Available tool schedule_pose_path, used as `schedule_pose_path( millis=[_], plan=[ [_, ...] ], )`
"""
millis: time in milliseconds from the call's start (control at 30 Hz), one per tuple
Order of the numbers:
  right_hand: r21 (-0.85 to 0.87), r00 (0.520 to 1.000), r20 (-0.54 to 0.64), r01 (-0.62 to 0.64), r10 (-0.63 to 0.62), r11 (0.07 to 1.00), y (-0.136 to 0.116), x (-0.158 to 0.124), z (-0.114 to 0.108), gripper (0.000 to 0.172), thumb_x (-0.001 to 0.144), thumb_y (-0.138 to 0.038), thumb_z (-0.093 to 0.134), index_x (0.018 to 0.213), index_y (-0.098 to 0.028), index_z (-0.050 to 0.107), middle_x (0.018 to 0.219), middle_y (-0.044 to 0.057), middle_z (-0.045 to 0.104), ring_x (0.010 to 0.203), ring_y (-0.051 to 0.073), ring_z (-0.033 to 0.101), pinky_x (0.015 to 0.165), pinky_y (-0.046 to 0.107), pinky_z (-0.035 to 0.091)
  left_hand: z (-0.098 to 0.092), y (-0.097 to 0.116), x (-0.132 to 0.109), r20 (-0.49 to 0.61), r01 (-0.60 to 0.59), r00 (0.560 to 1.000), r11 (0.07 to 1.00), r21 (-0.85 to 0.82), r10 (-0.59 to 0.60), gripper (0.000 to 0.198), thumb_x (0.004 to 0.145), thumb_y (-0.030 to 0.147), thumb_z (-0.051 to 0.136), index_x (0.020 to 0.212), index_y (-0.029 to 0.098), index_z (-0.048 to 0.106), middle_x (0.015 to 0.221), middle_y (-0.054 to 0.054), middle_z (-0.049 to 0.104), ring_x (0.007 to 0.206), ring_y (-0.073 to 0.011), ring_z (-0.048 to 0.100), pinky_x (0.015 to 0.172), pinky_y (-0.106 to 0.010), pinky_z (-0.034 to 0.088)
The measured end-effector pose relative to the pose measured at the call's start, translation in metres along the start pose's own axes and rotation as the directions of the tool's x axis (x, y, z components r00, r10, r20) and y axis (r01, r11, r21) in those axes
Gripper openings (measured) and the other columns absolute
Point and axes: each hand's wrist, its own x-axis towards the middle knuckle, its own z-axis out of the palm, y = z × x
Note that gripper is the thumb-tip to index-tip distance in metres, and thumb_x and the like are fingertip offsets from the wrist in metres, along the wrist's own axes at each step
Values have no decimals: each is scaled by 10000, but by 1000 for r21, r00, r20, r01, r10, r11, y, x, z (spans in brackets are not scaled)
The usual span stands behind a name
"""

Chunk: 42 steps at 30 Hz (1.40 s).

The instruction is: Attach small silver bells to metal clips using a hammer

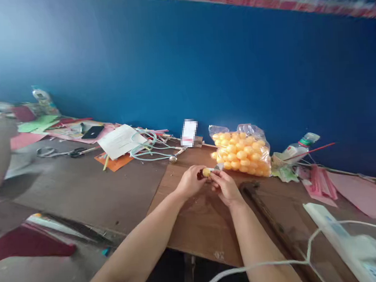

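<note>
Both hands meet over the brown wooden board, in front of the bag of balls. My left hand (190, 182) is closed, its fingers round a small yellow piece (206, 172) with a dark red part beside it; its exact kind is too small to tell. My right hand (226, 186) pinches a thin whitish piece (218, 166) close against the yellow one. Whether the two pieces are joined I cannot tell. Just behind the right hand sits a clear plastic bag (243, 153) full of small orange-yellow balls.
A phone (189, 133) leans against the blue wall. To the left lie a pale blue cable (149, 153), white paper (121, 142) and scissors (78, 152). On the right are a plastic bottle (297, 148), pink paper (361, 191) and a power strip (331, 226) with a white cord.
</note>
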Motion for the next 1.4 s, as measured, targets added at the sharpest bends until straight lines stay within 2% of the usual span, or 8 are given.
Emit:
schedule_pose_path(
  millis=[300, 500, 1067, 1267, 1333, 1400],
  plan=[
    [-66, 1000, 24, -11, 12, 998, -2, -2, -4, 347, 621, -332, 800, 842, -188, 574, 641, -22, 608, 471, 46, 380, 433, 177, 381, -7, 7, 2, 73, 31, 997, 998, -47, -27, 353, 726, 233, 686, 1072, 175, 642, 973, -68, 656, 828, -165, 597, 747, -272, 469],
    [-20, 999, 42, -3, 3, 1000, -1, 0, -6, 325, 634, -320, 802, 821, -185, 573, 621, -35, 592, 467, 41, 375, 437, 169, 398, -8, 9, 2, 118, -23, 993, 999, -31, 27, 343, 736, 216, 666, 1078, 189, 653, 955, -59, 661, 849, -176, 593, 755, -273, 456],
    [-21, 999, 38, -8, 9, 1000, 2, 3, -9, 314, 624, -295, 809, 801, -191, 571, 612, -35, 592, 483, 57, 429, 474, 190, 471, -6, 10, 0, 100, -13, 995, 999, -42, 17, 315, 728, 192, 672, 1043, 205, 668, 965, -54, 660, 868, -180, 598, 778, -278, 467],
    [-73, 999, 43, -1, 4, 997, 4, 2, -11, 327, 635, -309, 800, 818, -200, 553, 598, -46, 578, 466, 55, 401, 462, 198, 466, -6, 9, -1, 115, -28, 993, 999, -22, 31, 332, 718, 194, 677, 1049, 200, 671, 939, -57, 660, 854, -182, 593, 758, -279, 466],
    [-84, 999, 41, 3, 1, 996, 4, 2, -10, 326, 638, -311, 797, 821, -201, 551, 600, -45, 578, 468, 57, 399, 458, 197, 460, -5, 8, 0, 111, -8, 994, 999, -36, 12, 343, 704, 186, 685, 1047, 199, 676, 951, -57, 664, 853, -182, 593, 765, -283, 466],
    [-72, 999, 44, 12, -9, 997, 2, 1, -9, 321, 641, -312, 797, 816, -200, 553, 615, -44, 578, 472, 57, 398, 456, 191, 450, -3, 7, 2, 117, 60, 992, 991, -119, -46, 348, 694, 199, 699, 1041, 189, 680, 948, -57, 672, 852, -184, 598, 771, -288, 469]
  ],
)
